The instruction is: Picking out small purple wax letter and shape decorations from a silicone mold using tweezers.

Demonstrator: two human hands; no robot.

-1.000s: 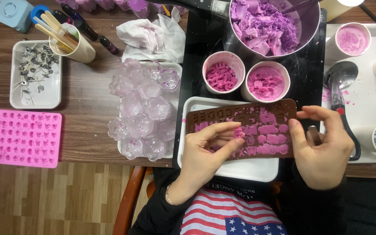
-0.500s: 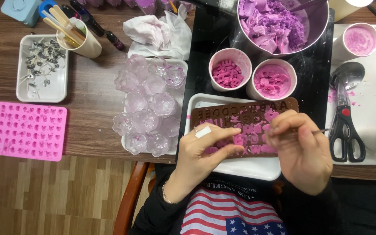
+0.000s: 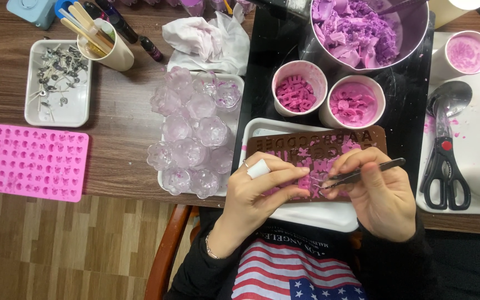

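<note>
- A brown letter mould [image 3: 318, 145] is laid flat across a white tray [image 3: 312, 214] at the near edge of the worktop [image 3: 123, 133], so that it sits directly below the person's view and within reach of both hands.
- The mould is pinned down by the left hand [image 3: 256, 191]: the fingers are stretched flat over its lower left part, closed around nothing, apparently to keep the soft mould from shifting.
- Slim tweezers [image 3: 362, 173] are pinched in the right hand [image 3: 379, 194], with thumb and fingers curled tight around them; the tips are aimed at a pink-filled cavity near the mould's middle, just beside the left fingertips.
- Two paper cups of pink pieces [image 3: 298, 91] [image 3: 354, 103] are set just behind the mould, close enough for pieces to be passed across.
- A metal bowl of purple wax chunks [image 3: 362, 30] is kept further back.
- Scissors [image 3: 445, 172] and a spoon [image 3: 448, 100] are parked on a tray to the right, well apart from the mould.
- Clear flower-shaped moulds [image 3: 193, 133] and a pink mould [image 3: 37, 164] are left aside on the left.
</note>
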